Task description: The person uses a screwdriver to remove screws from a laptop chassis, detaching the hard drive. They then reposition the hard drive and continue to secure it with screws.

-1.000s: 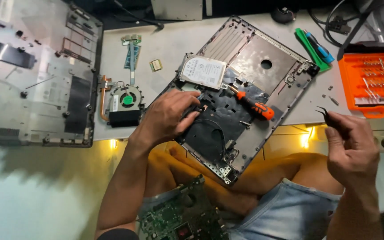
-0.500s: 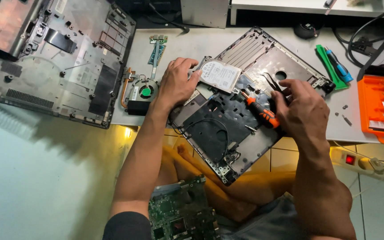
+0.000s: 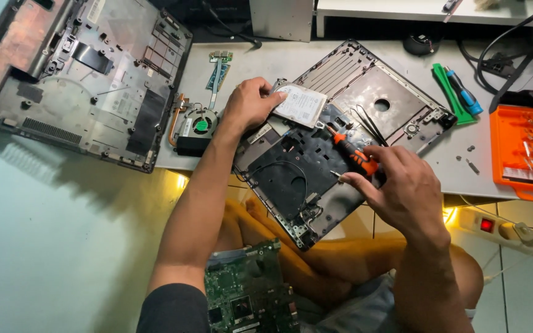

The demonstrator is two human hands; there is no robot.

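An opened laptop chassis (image 3: 396,92) lies tilted across the table edge in front of me. A silver hard drive (image 3: 303,106) sits in its upper left part. My left hand (image 3: 249,106) grips the drive's left edge. My right hand (image 3: 402,192) is over the dark lower half of the chassis, with its fingers closed around the handle of an orange and black screwdriver (image 3: 351,151). The screwdriver's tip points up-left toward the drive. Black tweezers (image 3: 365,121) lie loose on the chassis just above the screwdriver.
A laptop bottom cover (image 3: 81,80) lies at the left, with a cooling fan (image 3: 195,126) and a small board with ribbon cable (image 3: 217,73) beside it. A green pry tool (image 3: 448,92), loose screws (image 3: 471,165) and an orange bit case (image 3: 525,148) are at the right. A green motherboard (image 3: 248,296) rests on my lap; a power strip (image 3: 513,231) lies on the floor.
My right hand has come in from the far right, left the tweezers on the chassis and closed on the screwdriver. My left hand has moved up from the dark panel onto the hard drive.
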